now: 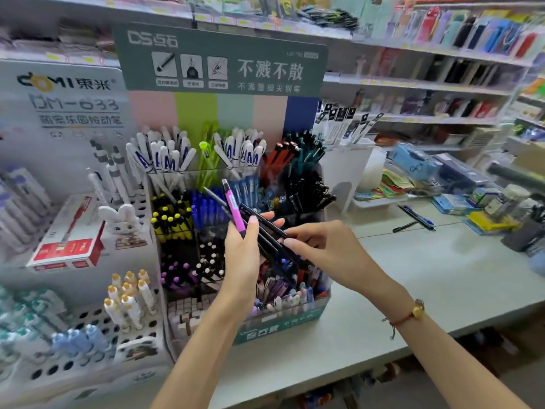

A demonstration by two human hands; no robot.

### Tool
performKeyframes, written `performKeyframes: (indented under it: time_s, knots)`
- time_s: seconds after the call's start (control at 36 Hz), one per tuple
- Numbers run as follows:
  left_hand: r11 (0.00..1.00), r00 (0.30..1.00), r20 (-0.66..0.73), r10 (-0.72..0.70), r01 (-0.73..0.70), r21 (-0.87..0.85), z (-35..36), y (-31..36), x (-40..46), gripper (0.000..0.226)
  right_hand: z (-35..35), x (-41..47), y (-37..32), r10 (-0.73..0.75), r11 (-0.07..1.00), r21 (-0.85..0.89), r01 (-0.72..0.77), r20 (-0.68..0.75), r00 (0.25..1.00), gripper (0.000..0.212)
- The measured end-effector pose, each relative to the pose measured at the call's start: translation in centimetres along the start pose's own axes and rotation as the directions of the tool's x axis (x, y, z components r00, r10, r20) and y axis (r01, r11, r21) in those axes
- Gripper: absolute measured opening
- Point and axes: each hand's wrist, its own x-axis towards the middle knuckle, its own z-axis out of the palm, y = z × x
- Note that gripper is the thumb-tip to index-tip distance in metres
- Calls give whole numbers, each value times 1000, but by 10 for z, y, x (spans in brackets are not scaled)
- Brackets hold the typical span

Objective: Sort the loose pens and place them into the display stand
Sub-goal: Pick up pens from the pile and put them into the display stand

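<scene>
My left hand (241, 255) grips a bundle of loose pens in front of the display stand (280, 326): a pink pen (233, 205) sticks up and several black pens (267, 228) fan out to the right. My right hand (321, 249) pinches the black pens near their lower ends. The tiered stand holds compartments of white, yellow-black, blue, black and purple pens. More loose pens (417, 219) lie on the counter at the right.
A white perforated pen rack (88, 320) with a rabbit figure (121, 222) and a red box (70, 234) stands to the left. A white container (348, 172) sits right of the stand. Boxes and packets crowd the counter's far right. Shelves of stationery rise behind.
</scene>
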Motion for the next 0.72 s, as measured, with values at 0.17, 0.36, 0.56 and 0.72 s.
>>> performKeyframes:
  time_s: [0.17,0.36,0.56,0.72]
  knots:
    - [996,996,60,-67,70,-52,9,2,0,17,-26,-8,16,106,990,-87,-115,-98,989,4]
    - [989,994,70,-86,94,-113,-6,9,-2,17,-45,21,40,247,940,322,-111,-422,872,11]
    - [969,976,141,-169,190,-157,-12,11,-1,17,-19,61,65,153,897,-316,-309,-434,888,40]
    - [882,925,268,-270,349,-317,-21,18,-3,23,-17,79,60,102,960,-161,-229,-562,821,16]
